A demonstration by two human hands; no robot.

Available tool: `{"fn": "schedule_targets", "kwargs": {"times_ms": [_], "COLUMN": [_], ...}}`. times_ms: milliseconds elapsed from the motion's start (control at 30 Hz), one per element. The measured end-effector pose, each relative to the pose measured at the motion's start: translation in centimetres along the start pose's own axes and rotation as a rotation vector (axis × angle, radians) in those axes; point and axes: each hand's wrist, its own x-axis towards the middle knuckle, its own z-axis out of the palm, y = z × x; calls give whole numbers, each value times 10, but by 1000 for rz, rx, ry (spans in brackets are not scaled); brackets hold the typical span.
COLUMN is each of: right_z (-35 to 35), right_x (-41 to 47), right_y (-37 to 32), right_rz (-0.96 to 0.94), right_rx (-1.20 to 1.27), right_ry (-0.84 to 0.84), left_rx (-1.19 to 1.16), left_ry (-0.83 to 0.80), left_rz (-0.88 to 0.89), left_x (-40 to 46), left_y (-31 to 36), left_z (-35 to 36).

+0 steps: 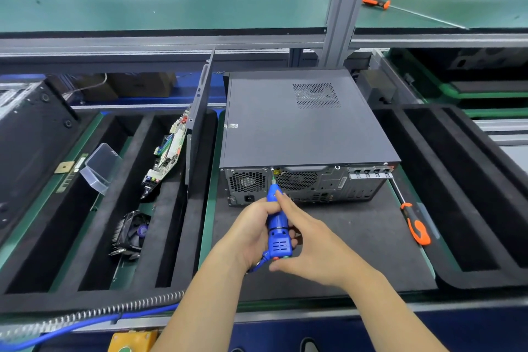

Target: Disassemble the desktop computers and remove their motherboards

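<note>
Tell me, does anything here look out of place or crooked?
Mostly the gray side panel left of the computer case: it stands on edge, tilted, with a motherboard propped against it. A cooling fan lies loose in the foam tray.

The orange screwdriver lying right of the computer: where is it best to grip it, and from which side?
Grip the orange handle from above. It lies flat at the near end, thick and ridged, while the thin shaft points away beside the case.
</note>
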Motion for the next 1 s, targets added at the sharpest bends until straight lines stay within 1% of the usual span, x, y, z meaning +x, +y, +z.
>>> {"fn": "schedule_targets", "kwargs": {"times_ms": [133, 433, 567, 600, 633, 667, 700, 733, 767, 800, 833, 900, 1000], "right_z": [-5, 5, 3, 2, 2, 4, 6, 7, 6, 3, -1, -10, -18], "right_x": [0, -2, -2, -2, -1, 1, 5, 9, 16, 24, 33, 52, 77], "right_y": [-1, 3, 4, 4, 3, 1, 1, 2, 2, 1, -1, -10, -25], "right_rz": [-30, -13, -9, -10, -10, -9, 0, 43, 119, 203, 283, 404, 494], "right_rx": [-9, 9, 7, 59, 169, 330, 496, 641, 751, 833, 890, 944, 937], "right_ry": [-26, 30, 1, -8, 1, 52, 159, 304, 430, 498, 509, 455, 381], "left_rx": [5, -21, -9, -5, -2, 2, 4, 2, 2, 7, 17, 38, 62], "left_ry": [11, 4, 6, 11, 18, 19, 14, 7, 8, 17, 26, 34, 35], "left_rz": [6, -2, -4, -6, -8, -7, -4, -1, 0, 2, 3, -3, -26], "left_x": [0, -3, -3, -3, -3, -3, -4, -4, -5, -4, -4, -3, -4], "left_y": [0, 0, 1, 1, 1, 2, 2, 2, 2, 3, 3, 4, 6], "left_z": [1, 3, 1, 1, 1, 0, -1, -1, -1, -2, -4, -5, -6]}}
